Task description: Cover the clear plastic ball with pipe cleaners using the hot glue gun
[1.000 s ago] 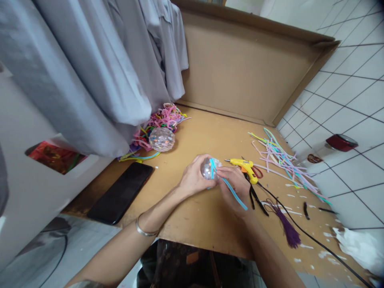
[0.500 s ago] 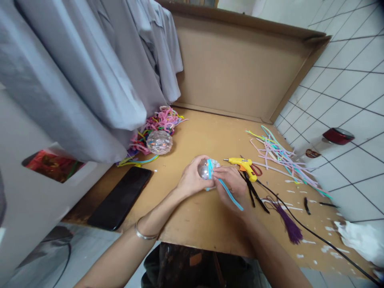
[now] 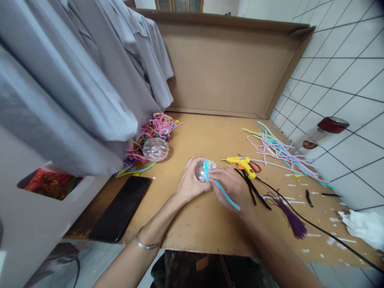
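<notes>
Faceted clear ball [image 3: 155, 150], colour flecks showing through, 10 o'clock from small clear ball [image 3: 200, 173]. Left hand [image 3: 189, 180], forearm from 7, grip curled round the latter. Bare bench [image 3: 207, 136] at 12, front edge at 6. Right hand [image 3: 229, 184], forearm from 4–5, grip pinching blue strip [image 3: 225, 194] against ball. Jar [image 3: 319, 136], red-lidded, 2–3 o'clock; contents unclear.

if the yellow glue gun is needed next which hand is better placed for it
Probably the right hand: it is nearer to the yellow glue gun, though it pinches the blue strip. The left hand is farther off, holding the clear ball.
</notes>
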Action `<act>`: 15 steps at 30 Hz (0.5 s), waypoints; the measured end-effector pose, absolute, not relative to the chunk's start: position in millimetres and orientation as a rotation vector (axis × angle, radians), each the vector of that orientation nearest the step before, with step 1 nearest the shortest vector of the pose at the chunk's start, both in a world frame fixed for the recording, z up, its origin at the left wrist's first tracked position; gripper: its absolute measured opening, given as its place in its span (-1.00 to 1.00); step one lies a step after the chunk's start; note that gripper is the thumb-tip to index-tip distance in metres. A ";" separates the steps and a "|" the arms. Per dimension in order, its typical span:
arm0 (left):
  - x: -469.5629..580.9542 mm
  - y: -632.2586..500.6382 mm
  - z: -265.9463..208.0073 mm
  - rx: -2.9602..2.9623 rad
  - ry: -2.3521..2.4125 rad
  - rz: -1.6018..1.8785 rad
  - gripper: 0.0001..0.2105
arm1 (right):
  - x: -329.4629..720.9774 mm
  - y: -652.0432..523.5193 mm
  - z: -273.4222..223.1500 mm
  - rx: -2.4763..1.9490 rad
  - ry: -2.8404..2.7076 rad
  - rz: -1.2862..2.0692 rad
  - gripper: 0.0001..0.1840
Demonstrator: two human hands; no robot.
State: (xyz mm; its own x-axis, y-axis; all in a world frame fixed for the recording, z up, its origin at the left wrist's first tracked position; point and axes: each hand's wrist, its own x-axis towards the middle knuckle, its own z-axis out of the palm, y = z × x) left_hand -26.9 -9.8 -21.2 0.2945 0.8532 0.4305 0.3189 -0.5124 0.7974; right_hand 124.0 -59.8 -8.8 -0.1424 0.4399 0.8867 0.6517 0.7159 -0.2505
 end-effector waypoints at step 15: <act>-26.2 -17.7 -12.7 1.826 1.139 1.125 -0.36 | 126.5 -61.6 -5.2 -0.893 -1.814 -0.212 -0.79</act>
